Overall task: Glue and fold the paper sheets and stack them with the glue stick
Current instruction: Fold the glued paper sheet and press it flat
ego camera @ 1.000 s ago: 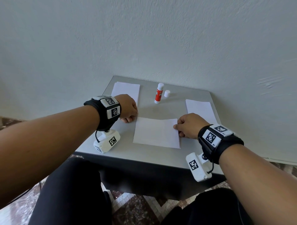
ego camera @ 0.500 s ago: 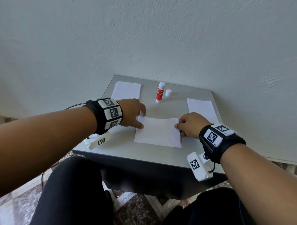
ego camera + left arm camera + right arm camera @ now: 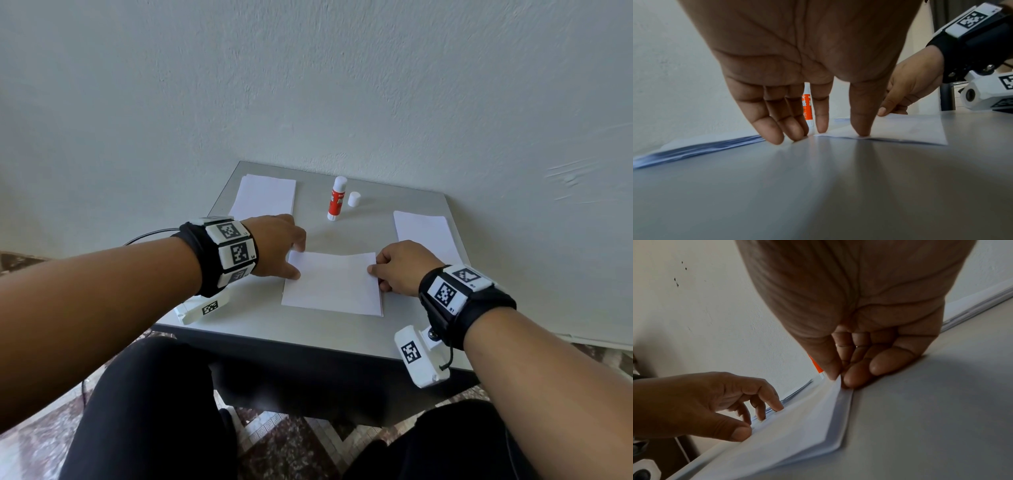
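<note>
While my left hand presses spread fingertips on the folded sheet's left edge, my right hand pinches its right edge.

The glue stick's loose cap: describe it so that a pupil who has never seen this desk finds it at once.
Look to the far edge of the grey table, by the wall, between two paper stacks. An orange-and-white glue stick stands upright there. Just to its right is the cap: a small, plain white cylinder, much shorter, with no label.

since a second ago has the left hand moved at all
Yes. The left hand has shifted right, toward the folded sheet; its thumb now presses the sheet's left edge. The glue stick stands where it was.
</note>
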